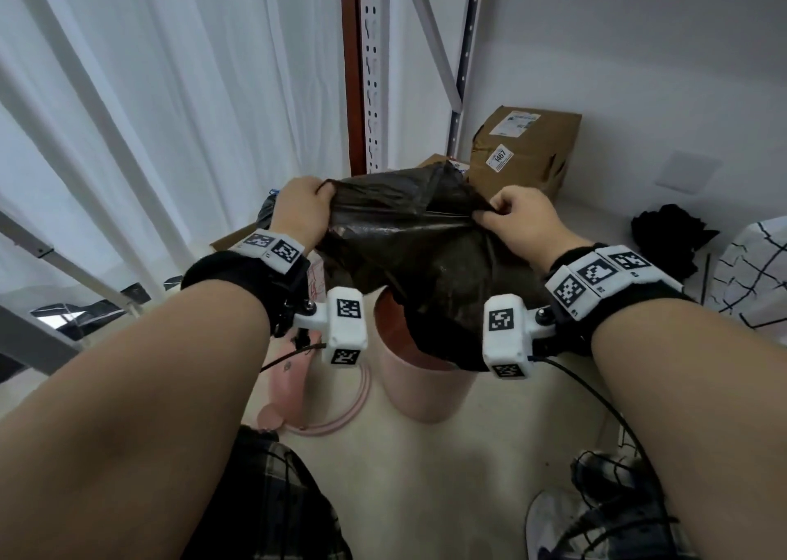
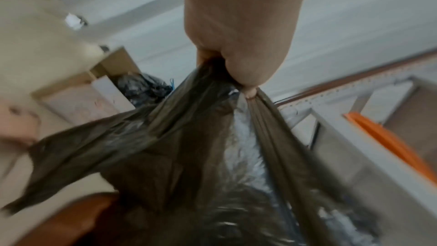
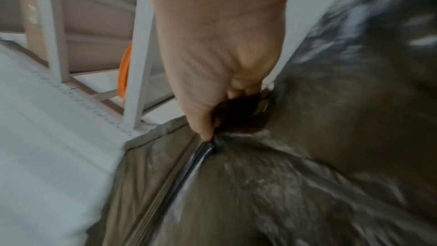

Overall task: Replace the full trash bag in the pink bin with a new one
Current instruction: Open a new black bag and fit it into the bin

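Head view: both hands hold a thin, dark, translucent plastic trash bag [image 1: 409, 235] by its upper edge, above a round pink plastic bin [image 1: 421, 389] that stands on a pale floor [image 1: 426, 474]. Left hand [image 1: 300, 210] is closed in a fist on the bag's left edge; right hand [image 1: 517, 223] pinches the right edge between thumb and curled fingers. Film is stretched between the two hands, and the bag's lower part hangs down into the bin's mouth, covering the right side of the rim. Left wrist view confirms it: left hand [image 2: 238, 44] has gathered film bunched in its curled fingers, and the bag [image 2: 165, 147] fans out below, with crumpled shiny matter showing through it; this view is blurred. Right wrist view, also blurred, shows the right hand [image 3: 217, 63] with fingertips nipped on a fold of the bag [image 3: 283, 175]. A pink ring-shaped piece [image 1: 340, 414] lies flat on the floor, just left of the bin's base. Beyond the bin, a brown cardboard parcel [image 1: 528, 150] with white labels leans at the wall, beside the perforated white upright of a metal shelving rack [image 1: 374, 69]. White curtain [image 1: 149, 91] fills the left side. Black crumpled material [image 1: 668, 235] lies at the right.
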